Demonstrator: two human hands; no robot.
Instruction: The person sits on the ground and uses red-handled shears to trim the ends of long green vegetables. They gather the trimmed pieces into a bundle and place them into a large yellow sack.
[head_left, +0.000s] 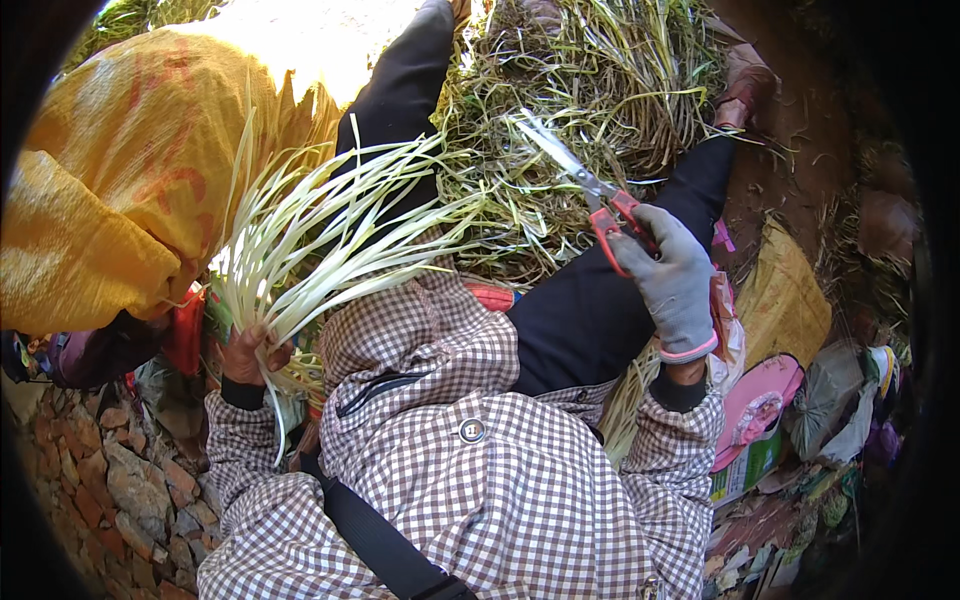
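My left hand (253, 355), bare, grips a bunch of long pale green-white stalks (322, 240) near one end; the loose ends fan up and to the right across my thigh. My right hand (670, 277) wears a grey knitted glove with a pink cuff. It holds scissors (592, 184) by their red handles, the metal blades pointing up and left over a heap of tangled stalks and roots (555, 127) between my legs. The scissors are apart from the bunch. More pale stalks (634, 397) lie beside my right hip.
A large yellow woven sack (112, 180) bulges at the left. Rubble and broken bricks (105, 480) lie at the lower left. At the right are a smaller yellow sack (784, 292), a pink hat-like item (761, 405) and plastic bags (825, 397). Brown ground shows beyond my right leg.
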